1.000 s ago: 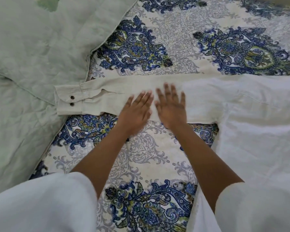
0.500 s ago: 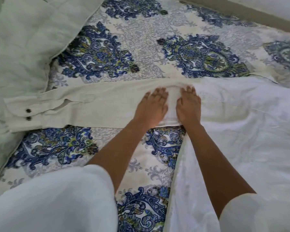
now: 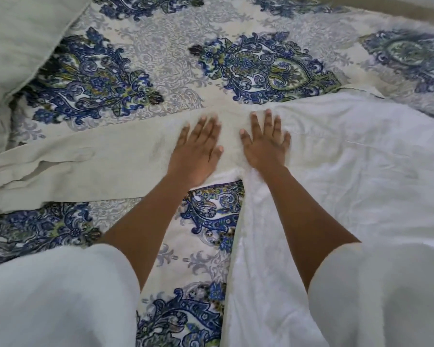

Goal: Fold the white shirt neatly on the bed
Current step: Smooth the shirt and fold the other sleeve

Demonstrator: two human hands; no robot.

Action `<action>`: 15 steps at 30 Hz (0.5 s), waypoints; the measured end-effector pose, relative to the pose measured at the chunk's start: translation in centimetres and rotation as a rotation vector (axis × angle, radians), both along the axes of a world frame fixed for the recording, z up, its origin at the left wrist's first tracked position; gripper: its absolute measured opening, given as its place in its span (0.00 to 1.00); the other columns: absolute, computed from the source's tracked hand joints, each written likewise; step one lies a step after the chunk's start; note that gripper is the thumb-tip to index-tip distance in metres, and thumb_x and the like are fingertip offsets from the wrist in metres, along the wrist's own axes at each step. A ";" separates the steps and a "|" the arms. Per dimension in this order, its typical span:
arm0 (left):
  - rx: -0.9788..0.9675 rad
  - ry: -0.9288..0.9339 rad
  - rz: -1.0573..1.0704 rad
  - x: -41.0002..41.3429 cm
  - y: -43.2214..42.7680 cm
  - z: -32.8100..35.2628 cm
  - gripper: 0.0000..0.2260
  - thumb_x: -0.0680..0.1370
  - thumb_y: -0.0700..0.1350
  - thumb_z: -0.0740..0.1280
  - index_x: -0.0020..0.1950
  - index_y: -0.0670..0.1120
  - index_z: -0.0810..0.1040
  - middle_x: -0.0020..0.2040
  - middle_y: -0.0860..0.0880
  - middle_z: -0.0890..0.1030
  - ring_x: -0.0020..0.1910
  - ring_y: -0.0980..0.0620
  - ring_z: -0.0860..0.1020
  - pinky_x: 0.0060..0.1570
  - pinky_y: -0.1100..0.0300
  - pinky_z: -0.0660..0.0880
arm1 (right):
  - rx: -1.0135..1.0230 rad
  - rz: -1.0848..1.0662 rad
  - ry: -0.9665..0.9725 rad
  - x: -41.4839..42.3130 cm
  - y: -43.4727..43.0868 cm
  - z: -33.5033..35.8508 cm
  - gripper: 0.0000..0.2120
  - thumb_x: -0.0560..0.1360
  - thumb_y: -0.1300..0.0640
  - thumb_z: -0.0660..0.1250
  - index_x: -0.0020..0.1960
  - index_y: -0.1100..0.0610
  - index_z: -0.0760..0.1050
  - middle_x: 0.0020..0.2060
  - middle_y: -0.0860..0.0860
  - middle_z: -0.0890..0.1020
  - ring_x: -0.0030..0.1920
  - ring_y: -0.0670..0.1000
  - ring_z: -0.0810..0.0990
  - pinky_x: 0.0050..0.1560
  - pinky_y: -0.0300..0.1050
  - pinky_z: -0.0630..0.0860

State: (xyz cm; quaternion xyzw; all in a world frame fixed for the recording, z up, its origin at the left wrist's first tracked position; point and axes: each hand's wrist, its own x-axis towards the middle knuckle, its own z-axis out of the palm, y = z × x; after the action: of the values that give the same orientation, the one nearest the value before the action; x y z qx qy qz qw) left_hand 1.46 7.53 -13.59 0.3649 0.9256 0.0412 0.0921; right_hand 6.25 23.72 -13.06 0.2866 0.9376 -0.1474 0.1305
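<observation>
Bedspread (image 3: pixel 161 38), patterned in blue, is taking up most of the view, with a pale green quilt (image 3: pixel 18 33) bunching at the upper left. Over it the shirt (image 3: pixel 361 176) is lying spread, its body filling the right side and running down toward the person, while its sleeve (image 3: pixel 73 161) is stretching out flat to the left, long axis running left to right. Both hands are pressing palm-down where sleeve meets body, near the shoulder. The left hand (image 3: pixel 197 149) is resting on the sleeve itself, fingers spread flat and pinching nothing; the right hand (image 3: pixel 264 142) is lying just beside it, also splayed, on the body side. The sleeve's free end is lying well out to the left, so the left hand is nearer it, and probably that hand is going to carry it across.
</observation>
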 end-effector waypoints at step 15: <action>-0.073 0.024 0.100 2.3 -12.5 0.7 0.29 0.79 0.56 0.41 0.77 0.44 0.53 0.77 0.47 0.54 0.76 0.48 0.54 0.73 0.46 0.52 | 0.037 0.284 0.097 3.4 -10.9 1.4 0.27 0.81 0.45 0.45 0.77 0.52 0.45 0.77 0.55 0.44 0.77 0.54 0.41 0.73 0.58 0.38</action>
State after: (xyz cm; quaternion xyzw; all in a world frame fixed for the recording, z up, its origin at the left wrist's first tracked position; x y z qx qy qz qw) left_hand 3.71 -4.93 -12.87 0.3150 0.9446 0.0074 0.0922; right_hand 9.66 12.87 -11.67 0.1459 0.9765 -0.1238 0.0992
